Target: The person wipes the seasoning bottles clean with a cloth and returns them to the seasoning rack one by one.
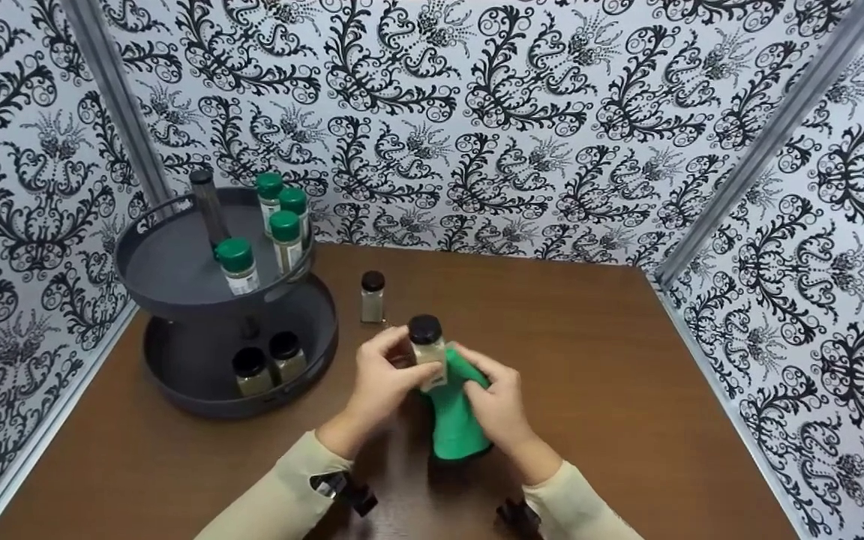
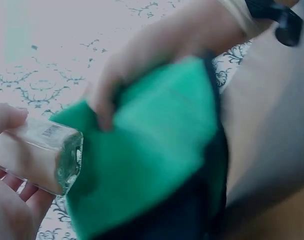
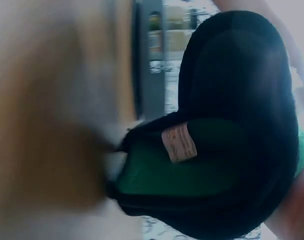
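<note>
My left hand (image 1: 381,379) grips a small square glass spice jar (image 1: 429,361) with a black lid, fingers and thumb around its sides. The jar's clear base (image 2: 70,162) and a barcode label show in the left wrist view, its contents pale. Beside it, my right hand (image 1: 503,401) pinches a soft green fabric pouch-like piece (image 1: 458,427) by its upper part, and the fabric hangs below the fingers. Up close in the right wrist view, it has black edging, a dark flap and a green inside (image 3: 192,175) with a white tag (image 3: 179,142). Jar and fabric overlap in the head view.
A dark two-tier round rack (image 1: 162,262) stands at the left. Several green-capped jars (image 1: 286,236) and a dark, tall grinder-like post (image 1: 207,206) are on its top tier. Two black-capped jars (image 1: 252,375) sit below. Another black-capped jar (image 1: 373,298) stands on the brown table (image 1: 589,337).
</note>
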Demonstrator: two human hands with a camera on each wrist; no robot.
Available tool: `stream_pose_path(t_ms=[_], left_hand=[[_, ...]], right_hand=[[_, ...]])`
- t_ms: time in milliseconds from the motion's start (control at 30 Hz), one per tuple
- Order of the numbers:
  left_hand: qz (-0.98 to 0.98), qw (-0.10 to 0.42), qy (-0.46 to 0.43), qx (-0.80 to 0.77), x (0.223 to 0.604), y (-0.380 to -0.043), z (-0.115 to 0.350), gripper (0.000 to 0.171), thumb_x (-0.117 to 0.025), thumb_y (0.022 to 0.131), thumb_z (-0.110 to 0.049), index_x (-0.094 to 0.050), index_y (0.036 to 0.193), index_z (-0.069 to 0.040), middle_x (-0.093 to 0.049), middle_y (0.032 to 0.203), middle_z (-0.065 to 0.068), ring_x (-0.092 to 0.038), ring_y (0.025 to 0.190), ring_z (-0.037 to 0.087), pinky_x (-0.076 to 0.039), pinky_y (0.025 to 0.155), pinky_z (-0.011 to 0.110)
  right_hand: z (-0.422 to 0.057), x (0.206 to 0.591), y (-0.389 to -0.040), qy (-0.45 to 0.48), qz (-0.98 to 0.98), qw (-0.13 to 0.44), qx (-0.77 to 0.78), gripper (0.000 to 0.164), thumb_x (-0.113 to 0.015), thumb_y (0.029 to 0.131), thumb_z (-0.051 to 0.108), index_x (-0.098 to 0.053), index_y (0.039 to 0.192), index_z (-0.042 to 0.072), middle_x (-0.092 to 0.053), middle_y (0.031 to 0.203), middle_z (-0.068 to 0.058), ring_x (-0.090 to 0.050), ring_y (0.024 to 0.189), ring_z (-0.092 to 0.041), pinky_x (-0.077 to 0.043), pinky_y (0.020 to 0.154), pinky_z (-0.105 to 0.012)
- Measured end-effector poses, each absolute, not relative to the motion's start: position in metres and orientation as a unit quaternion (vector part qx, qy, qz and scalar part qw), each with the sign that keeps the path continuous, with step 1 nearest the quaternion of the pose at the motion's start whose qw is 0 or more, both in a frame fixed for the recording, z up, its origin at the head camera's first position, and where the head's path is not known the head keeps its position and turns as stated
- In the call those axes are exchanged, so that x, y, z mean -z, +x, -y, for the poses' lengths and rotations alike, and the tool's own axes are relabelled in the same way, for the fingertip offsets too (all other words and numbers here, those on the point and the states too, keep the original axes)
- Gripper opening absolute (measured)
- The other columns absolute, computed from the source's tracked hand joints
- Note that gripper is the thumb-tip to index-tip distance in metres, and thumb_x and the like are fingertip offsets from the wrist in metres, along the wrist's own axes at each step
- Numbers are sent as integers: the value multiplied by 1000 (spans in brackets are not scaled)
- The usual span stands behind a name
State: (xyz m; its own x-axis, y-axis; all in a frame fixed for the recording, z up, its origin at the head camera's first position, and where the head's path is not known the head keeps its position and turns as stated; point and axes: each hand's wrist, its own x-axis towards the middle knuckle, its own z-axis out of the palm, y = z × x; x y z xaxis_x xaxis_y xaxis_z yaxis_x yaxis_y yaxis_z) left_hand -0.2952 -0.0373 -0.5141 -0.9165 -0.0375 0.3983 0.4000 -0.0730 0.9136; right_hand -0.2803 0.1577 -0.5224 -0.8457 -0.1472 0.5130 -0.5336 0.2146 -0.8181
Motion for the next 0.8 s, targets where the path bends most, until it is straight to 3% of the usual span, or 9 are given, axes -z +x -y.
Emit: stream_pose_path(t_ms=[200, 267, 400, 467, 700, 800], left_hand=[[647, 121, -159, 736, 525, -297, 31, 45, -94, 74, 1, -77, 116, 2, -76, 101, 16, -75, 90, 11, -64, 82, 34], [631, 134, -161, 747, 522, -297, 34, 44, -93, 75, 2, -76, 116, 4, -76, 102, 15, -76, 91, 12, -64, 81, 33], [610, 156, -145, 763, 517, -296, 44, 44, -91, 75, 4, -75, 116, 6, -76, 102, 10, -76, 90, 14, -64, 79, 30], [613, 155, -138, 762, 517, -296, 46, 45, -91, 75, 4, -75, 117, 6, -76, 103, 8, -76, 91, 14, -64, 80, 30], [639, 125, -158, 742, 524, -297, 40, 46, -92, 75, 4, -76, 117, 4, -76, 103, 15, -75, 92, 12, -64, 82, 31], [639, 132, -166, 740, 517, -297, 43, 46, -93, 75, 1, -76, 118, 3, -75, 104, 13, -75, 91, 13, -64, 80, 30]], right_hand=[[-165, 517, -283, 304, 731, 264, -551, 64, -55, 75, -31, -72, 131, -4, -73, 129, -25, -70, 122, -12, -58, 97, -22], [-162, 522, -286, 297, 743, 237, -551, 62, -55, 75, -30, -71, 130, -7, -73, 129, -26, -69, 122, -10, -57, 97, -21], [-157, 529, -287, 244, 770, 130, -575, 59, -56, 83, -25, -71, 134, -1, -73, 133, -18, -67, 122, -5, -56, 95, -17], [-156, 527, -285, 234, 767, 109, -587, 59, -55, 85, -24, -71, 136, 2, -73, 135, -16, -67, 124, -6, -56, 96, -18], [-162, 513, -280, 365, 712, 272, -534, 63, -54, 76, -30, -72, 131, -5, -72, 131, -25, -69, 128, -19, -57, 101, -24], [-161, 519, -283, 373, 705, 283, -533, 64, -55, 74, -32, -71, 131, -6, -72, 131, -26, -68, 128, -19, -55, 104, -26]])
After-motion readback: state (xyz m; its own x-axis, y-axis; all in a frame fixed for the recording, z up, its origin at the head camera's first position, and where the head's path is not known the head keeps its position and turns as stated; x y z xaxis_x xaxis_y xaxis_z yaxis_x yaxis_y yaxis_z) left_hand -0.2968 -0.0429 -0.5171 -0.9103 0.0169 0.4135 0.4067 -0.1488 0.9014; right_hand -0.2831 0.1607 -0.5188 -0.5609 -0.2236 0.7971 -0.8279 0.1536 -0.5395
